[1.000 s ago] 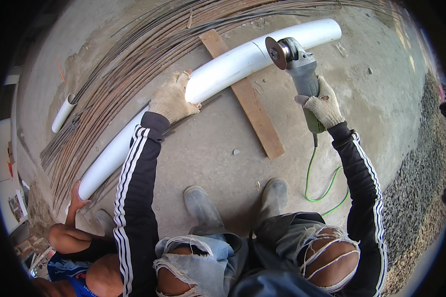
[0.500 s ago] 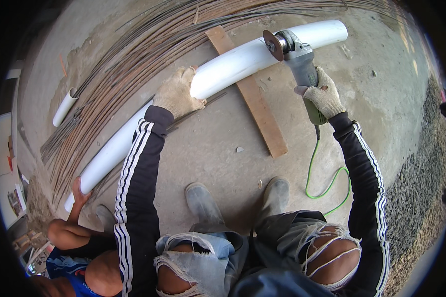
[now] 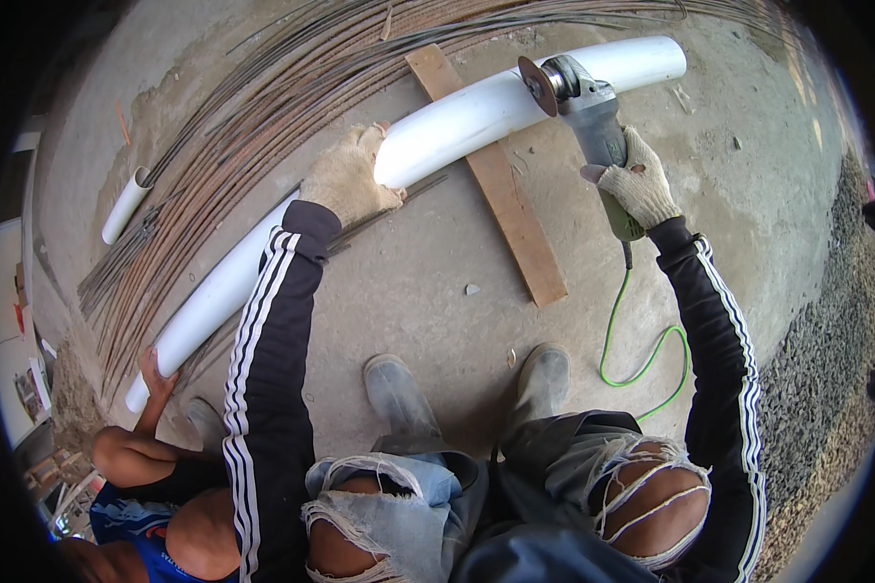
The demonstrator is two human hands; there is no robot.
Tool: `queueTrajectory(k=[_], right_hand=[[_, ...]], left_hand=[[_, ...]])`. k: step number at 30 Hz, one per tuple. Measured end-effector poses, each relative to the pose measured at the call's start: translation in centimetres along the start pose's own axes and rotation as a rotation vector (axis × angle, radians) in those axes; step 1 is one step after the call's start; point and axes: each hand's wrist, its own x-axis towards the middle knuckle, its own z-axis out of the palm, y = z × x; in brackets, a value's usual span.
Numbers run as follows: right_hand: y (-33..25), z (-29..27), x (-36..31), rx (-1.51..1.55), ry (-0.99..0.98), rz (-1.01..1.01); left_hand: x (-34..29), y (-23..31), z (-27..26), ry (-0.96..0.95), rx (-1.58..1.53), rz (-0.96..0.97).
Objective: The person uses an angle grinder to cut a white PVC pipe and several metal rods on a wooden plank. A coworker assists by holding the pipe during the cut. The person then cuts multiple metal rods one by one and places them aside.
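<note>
A long white plastic pipe [image 3: 457, 128] runs from lower left to upper right. My left hand [image 3: 348, 178], in a knitted work glove, is wrapped round its middle. In my right hand [image 3: 640, 185], gloved too, is an angle grinder [image 3: 593, 128] with a grey-green body, gripped by its handle. Its thin brown cutting disc [image 3: 538, 85] stands at the pipe's far part; whether the two touch I cannot tell. From the grinder's end a green cord [image 3: 608, 335] trails onto the floor. A co-worker's bare hand [image 3: 157, 377] holds the pipe's lower-left end.
Beneath the pipe lies a wooden plank [image 3: 515, 228]. Rusty steel rods [image 3: 253, 146] are bundled beyond it, with a short white pipe piece [image 3: 126, 206] at their left. My boots [image 3: 399, 394] stand on concrete. Grey gravel [image 3: 812, 340] is heaped at right; the co-worker's knee [image 3: 202, 532] is lower left.
</note>
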Motion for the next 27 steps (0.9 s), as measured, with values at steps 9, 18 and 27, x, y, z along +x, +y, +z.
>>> queueTrajectory(k=[9, 18, 27], right_hand=[[1.2, 0.4, 0.1, 0.004, 0.013, -0.039], [0.4, 0.4, -0.7, 0.011, 0.018, 0.015], [1.0, 0.5, -0.7, 0.001, -0.005, 0.028]], left_hand=[[0.7, -0.8, -0.1, -0.044, -0.040, -0.002], [1.2, -1.0, -0.1, -0.049, -0.055, 0.004], [1.7, -1.6, 0.0, -0.083, -0.098, -0.017]])
